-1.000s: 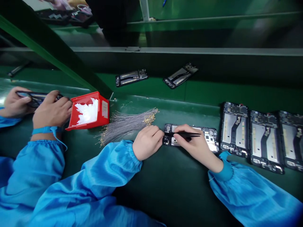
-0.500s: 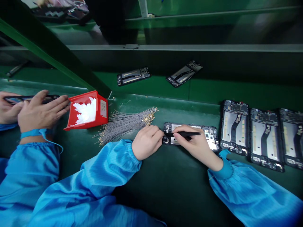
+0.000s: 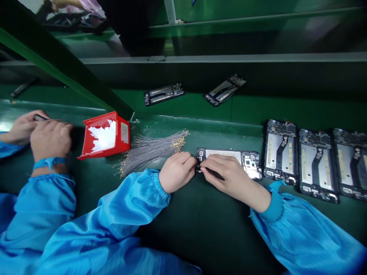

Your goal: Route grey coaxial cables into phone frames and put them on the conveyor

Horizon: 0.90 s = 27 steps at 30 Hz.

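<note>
An opened phone lies lengthwise on the green bench, its circuit board at the right end. My left hand is closed at the phone's left end; anything between its fingertips is too small to make out. Over the phone's left half, my right hand grips a black pen-like tool, whose tip is hidden under the fingers. Thin grey cables with gold-coloured ends lie in a bundle beyond my left hand. A red bin holding white pieces stands left of them.
Several opened phones stand in a row at the right. Two more rest on the ledge behind. A green post slants down beside the bin. At the far left are another person's hands, holding a dark object.
My right hand has shifted slightly left and down, turning the black tool to a steeper slant. My left hand stays almost in place. The other person's hands have closed and moved.
</note>
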Tool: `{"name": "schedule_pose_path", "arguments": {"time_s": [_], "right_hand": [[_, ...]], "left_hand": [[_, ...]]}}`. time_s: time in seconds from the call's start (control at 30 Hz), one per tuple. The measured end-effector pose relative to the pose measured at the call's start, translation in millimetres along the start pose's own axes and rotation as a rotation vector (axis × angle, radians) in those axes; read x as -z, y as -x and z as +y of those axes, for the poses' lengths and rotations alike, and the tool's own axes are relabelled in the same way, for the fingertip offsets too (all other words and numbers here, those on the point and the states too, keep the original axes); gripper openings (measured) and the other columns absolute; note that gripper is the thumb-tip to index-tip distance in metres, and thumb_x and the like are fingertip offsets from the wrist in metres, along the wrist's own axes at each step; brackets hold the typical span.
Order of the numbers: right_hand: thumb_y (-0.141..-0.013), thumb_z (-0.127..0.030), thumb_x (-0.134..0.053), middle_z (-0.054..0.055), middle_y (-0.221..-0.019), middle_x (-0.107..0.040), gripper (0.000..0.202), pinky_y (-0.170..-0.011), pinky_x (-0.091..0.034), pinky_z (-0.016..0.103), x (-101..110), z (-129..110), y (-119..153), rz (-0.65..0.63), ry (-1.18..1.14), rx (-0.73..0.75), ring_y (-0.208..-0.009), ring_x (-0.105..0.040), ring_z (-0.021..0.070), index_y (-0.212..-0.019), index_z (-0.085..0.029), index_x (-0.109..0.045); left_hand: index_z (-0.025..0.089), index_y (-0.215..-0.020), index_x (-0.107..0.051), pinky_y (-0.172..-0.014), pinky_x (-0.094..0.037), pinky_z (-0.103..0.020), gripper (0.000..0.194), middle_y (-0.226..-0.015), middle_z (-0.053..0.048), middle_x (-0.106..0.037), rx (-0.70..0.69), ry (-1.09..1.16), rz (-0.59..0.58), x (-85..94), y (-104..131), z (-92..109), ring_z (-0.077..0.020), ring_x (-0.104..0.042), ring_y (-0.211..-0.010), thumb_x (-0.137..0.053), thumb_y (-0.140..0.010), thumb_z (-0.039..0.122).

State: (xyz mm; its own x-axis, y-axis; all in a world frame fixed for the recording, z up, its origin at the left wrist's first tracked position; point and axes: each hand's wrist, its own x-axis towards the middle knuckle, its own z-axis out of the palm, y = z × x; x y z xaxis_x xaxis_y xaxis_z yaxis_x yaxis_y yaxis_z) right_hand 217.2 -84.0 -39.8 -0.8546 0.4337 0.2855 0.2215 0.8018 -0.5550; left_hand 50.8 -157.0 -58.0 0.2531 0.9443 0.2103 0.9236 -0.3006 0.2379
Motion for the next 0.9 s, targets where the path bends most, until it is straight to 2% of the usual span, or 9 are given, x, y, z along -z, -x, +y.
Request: {"name": "schedule_pose_path", "arguments": {"time_s": [0.1, 0.23, 0.3, 0.4, 0.5, 0.63, 0.73, 0.83, 0.9], "right_hand": [[-0.087, -0.022, -0.039, 0.004, -0.071, -0.057, 0.02, -0.06, -0.04, 0.025, -0.5, -0.8, 1.1, 0.034, -0.028, -0.005, -0.065, -0.051, 0.0123, -0.08, -0.016, -0.057], [-0.084, -0.02, -0.046, 0.002, -0.069, -0.057, 0.01, -0.058, -0.04, 0.023, 13.2, 10.4, 25.5, 0.258, -0.13, -0.109, -0.063, -0.052, 0.0111, -0.078, -0.017, -0.054], [-0.081, -0.018, -0.049, 0.0, -0.06, -0.052, 0.012, -0.051, -0.036, 0.023, 26.1, 20.8, 47.5, 0.379, -0.024, -0.202, -0.054, -0.047, 0.01, -0.069, -0.017, -0.051], [-0.079, -0.017, -0.051, -0.001, -0.052, -0.046, 0.019, -0.047, -0.031, 0.024, 42.2, 34.9, 80.4, 0.494, 0.238, -0.273, -0.046, -0.041, 0.009, -0.061, -0.017, -0.048], [-0.08, -0.018, -0.05, -0.001, -0.051, -0.047, 0.02, -0.047, -0.032, 0.024, 46.0, 38.3, 97.7, 0.483, 0.283, -0.308, -0.045, -0.043, 0.0089, -0.061, -0.017, -0.048], [-0.082, -0.016, -0.049, 0.0, -0.062, -0.056, 0.012, -0.053, -0.039, 0.022, 37.7, 29.2, 95.8, 0.387, 0.063, -0.333, -0.056, -0.052, 0.0099, -0.07, -0.018, -0.053], [-0.081, -0.014, -0.05, 0.001, -0.07, -0.059, 0.007, -0.06, -0.043, 0.023, 31.5, 23.0, 91.9, 0.355, -0.106, -0.259, -0.065, -0.055, 0.0111, -0.078, -0.018, -0.054], [-0.079, -0.014, -0.053, 0.001, -0.067, -0.056, 0.004, -0.058, -0.041, 0.024, 28.4, 20.5, 92.4, 0.323, -0.136, -0.199, -0.061, -0.053, 0.0111, -0.077, -0.018, -0.053], [-0.078, -0.016, -0.054, 0.001, -0.067, -0.055, 0.003, -0.055, -0.04, 0.024, 28.6, 20.6, 93.8, 0.25, -0.124, -0.175, -0.059, -0.051, 0.0113, -0.076, -0.018, -0.052]], "left_hand": [[0.015, -0.075, -0.054, -0.06, -0.04, -0.025, 0.02, -0.07, -0.003, -0.05, 0.007, 0.058, -0.034, 4.2, -0.5, -4.9, -0.0135, -0.047, -0.065, -0.038, -0.085, 0.02], [0.016, -0.085, -0.055, -0.066, -0.043, -0.023, 0.023, -0.078, -0.004, -0.053, -0.055, 0.106, -0.139, 15.2, -1.1, -17.8, -0.0126, -0.05, -0.071, -0.033, -0.089, 0.021], [0.017, -0.087, -0.056, -0.067, -0.042, -0.024, 0.024, -0.08, -0.004, -0.054, -0.151, 0.051, -0.173, 20.1, -0.7, -20.0, -0.0131, -0.05, -0.073, -0.032, -0.09, 0.02], [0.018, -0.086, -0.056, -0.065, -0.039, -0.026, 0.021, -0.08, -0.003, -0.055, -0.319, -0.057, -0.154, 22.0, -0.4, -11.4, -0.0134, -0.048, -0.072, -0.035, -0.089, 0.018], [0.019, -0.082, -0.055, -0.061, -0.036, -0.027, 0.019, -0.077, -0.002, -0.054, -0.439, -0.135, -0.111, 17.5, -4.0, 5.7, -0.0134, -0.046, -0.068, -0.038, -0.088, 0.015], [0.017, -0.08, -0.054, -0.062, -0.035, -0.027, 0.018, -0.074, -0.001, -0.053, -0.507, -0.162, -0.1, 9.2, -15.0, 24.4, -0.0131, -0.046, -0.067, -0.038, -0.088, 0.012], [0.017, -0.082, -0.054, -0.062, -0.036, -0.027, 0.016, -0.073, -0.001, -0.053, -0.515, -0.144, -0.079, 4.1, -23.9, 32.3, -0.0131, -0.047, -0.067, -0.039, -0.088, 0.013], [0.017, -0.083, -0.053, -0.06, -0.037, -0.026, 0.015, -0.072, 0.0, -0.052, -0.511, -0.115, -0.065, -1.6, -32.3, 39.1, -0.0132, -0.047, -0.066, -0.039, -0.088, 0.015], [0.017, -0.082, -0.053, -0.06, -0.037, -0.026, 0.016, -0.07, 0.0, -0.051, -0.519, -0.1, -0.062, -6.4, -37.7, 44.3, -0.0129, -0.047, -0.065, -0.039, -0.088, 0.015]]}}
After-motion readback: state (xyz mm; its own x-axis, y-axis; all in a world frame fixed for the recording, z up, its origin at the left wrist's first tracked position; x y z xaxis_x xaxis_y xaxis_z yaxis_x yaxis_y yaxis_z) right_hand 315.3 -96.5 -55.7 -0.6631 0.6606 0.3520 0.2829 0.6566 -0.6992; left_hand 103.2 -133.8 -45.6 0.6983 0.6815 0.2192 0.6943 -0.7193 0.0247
